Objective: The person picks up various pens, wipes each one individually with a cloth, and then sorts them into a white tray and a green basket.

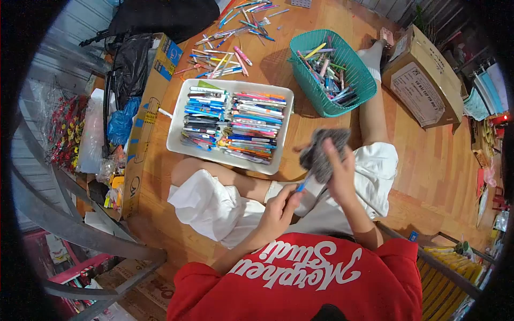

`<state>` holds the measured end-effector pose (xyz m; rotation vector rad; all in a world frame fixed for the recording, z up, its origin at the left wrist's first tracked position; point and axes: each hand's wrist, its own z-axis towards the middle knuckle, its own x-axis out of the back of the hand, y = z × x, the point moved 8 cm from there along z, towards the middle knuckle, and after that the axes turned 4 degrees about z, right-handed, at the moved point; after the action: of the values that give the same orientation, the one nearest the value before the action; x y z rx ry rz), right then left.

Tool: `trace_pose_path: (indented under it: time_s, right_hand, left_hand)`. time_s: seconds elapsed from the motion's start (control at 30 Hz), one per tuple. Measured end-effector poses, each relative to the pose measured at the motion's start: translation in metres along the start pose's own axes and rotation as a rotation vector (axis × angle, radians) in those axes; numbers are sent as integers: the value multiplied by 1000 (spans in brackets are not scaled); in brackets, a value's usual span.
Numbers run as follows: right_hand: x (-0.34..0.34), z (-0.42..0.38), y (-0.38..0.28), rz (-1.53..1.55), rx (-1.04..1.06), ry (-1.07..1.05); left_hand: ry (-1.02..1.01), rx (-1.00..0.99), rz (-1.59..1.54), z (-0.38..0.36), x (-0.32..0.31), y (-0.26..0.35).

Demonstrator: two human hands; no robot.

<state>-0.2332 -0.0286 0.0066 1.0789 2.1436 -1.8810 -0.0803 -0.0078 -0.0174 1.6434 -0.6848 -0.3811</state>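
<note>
Closest to the lens is a red shirt [300, 278] with white script across it — the person sits on the wooden floor [433, 160], legs in white shorts [214, 206] folded out in front. Above the lap the left hand [278, 211] is pinched around the end of a blue pen [303, 184], fingers closed on it. The right hand [340, 174] is wrapped around a grey cloth [321, 152], which is bunched over the pen's far end, so pen and cloth meet between the two hands.

Just beyond the knees lies a white tray [179, 128] packed with pens in two rows, blue and black ones to the left, mixed colours to the right. Further out, a teal basket [353, 83] holds a loose tangle of pens, tilted near the person's outstretched foot in a white sock [373, 58]. More pens [225, 59] lie scattered on the floor beyond the tray. A cardboard box [423, 80] sits beside the basket — another long box [150, 107] runs along the tray's other side.
</note>
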Motion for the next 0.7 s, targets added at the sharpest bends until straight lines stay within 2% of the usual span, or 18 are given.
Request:
trace_pose_path:
  time_s: [0.03, 0.1, 0.2, 0.3, 0.33, 0.43, 0.57, 0.63, 0.67, 0.7]
  right_hand:
    - [-1, 10, -15, -7, 100, 4]
    - [1, 9, -10, -91, 3, 1]
    - [-22, -20, 17, -251, 131, -65]
    - [-18, -19, 28, -252, -52, -151]
    - [-11, -12, 20, -241, 35, -104]
    - [1, 9, -1, -37, 31, -13]
    - [-31, -19, 13, -393, 90, -196]
    - [-30, -20, 21, -277, -60, -251]
    - [-30, -21, 25, -219, -137, -280]
    - [-31, -22, 30, -158, -214, -309]
  left_hand:
    - [-9, 15, -15, 0, -1, -1]
    - [-25, 47, -50, -2, -4, -6]
    - [133, -49, -118, -2, 0, -14]
    - [134, -50, -154, -1, 3, -18]
    - [67, 35, -129, -1, 2, -19]
    - [-43, -10, -73, 1, -3, -1]
    - [133, -22, -109, 2, 3, -16]
    - [205, -97, -148, 4, 9, -17]
    - [51, 64, -100, 4, 8, -31]
    - [64, 7, 63, 5, 20, -22]
